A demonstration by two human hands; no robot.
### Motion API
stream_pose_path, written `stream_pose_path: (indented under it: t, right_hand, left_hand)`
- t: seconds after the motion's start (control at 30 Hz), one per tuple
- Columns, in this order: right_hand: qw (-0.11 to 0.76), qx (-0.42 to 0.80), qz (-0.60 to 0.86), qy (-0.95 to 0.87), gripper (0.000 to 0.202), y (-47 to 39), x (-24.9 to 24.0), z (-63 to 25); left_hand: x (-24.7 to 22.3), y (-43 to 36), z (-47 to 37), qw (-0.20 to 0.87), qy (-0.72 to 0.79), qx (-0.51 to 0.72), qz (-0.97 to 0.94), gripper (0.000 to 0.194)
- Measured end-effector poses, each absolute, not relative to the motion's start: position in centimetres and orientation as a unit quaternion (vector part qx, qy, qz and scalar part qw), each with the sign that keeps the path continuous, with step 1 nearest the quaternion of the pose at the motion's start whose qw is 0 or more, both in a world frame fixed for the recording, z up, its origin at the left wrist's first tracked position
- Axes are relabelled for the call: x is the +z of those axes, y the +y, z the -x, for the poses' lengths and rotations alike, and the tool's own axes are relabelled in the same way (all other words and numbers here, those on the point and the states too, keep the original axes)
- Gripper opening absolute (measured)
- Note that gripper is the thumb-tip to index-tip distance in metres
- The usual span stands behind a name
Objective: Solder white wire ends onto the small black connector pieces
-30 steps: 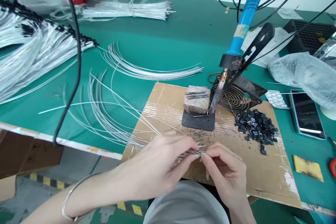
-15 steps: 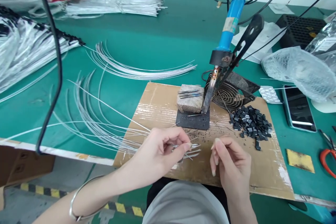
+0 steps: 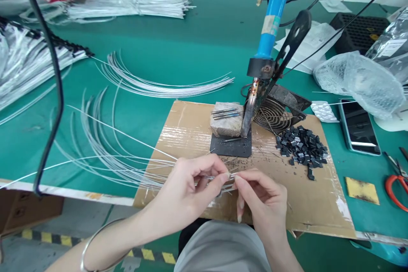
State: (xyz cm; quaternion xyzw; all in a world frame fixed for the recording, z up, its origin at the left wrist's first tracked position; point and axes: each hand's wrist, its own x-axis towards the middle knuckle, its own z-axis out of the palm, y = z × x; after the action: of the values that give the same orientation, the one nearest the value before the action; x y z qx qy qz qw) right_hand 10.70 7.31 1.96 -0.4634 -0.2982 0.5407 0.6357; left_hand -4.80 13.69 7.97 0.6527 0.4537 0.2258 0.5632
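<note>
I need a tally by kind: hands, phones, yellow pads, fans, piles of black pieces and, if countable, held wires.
Hands: 2 (left hand, right hand)
Phone: 1
Yellow pad: 1
Fan: 1
Pile of black pieces: 1
Held wires: too many to count, left out
Total: 6

Slim silvery bangle (image 3: 83, 257) around the left forearm (image 3: 137, 231), creased grey top (image 3: 223, 248), black clothing (image 3: 186, 234) beside it

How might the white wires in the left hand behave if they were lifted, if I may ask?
The white wires would probably bend springily rather than hang fully limp, since they sweep in smooth curves. They may splay or tangle, as their far ends fan apart over the green table. They also look light, being so thin.
</note>
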Motion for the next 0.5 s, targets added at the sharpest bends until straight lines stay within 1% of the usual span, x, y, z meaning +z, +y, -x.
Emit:
stream_pose_path:
  t: [0.17,0.37,0.5]
  right_hand:
    - [0.639,0.53,0.468,-0.304,0.005,7.08,1.99,-10.83]
    - [0.638,0.533,0.468,-0.3,0.005,7.06,2.37,-10.89]
    - [0.642,0.534,0.469,-0.288,0.005,7.11,2.38,-10.74]
  left_hand:
    - [7.67,13.47,5.08,0.535,0.451,0.231,-0.676,0.025]
    - [7.35,13.24,5.38,0.534,0.436,0.214,-0.693,0.026]
    - [7.43,13.14,5.3,0.522,0.434,0.229,-0.698,0.026]
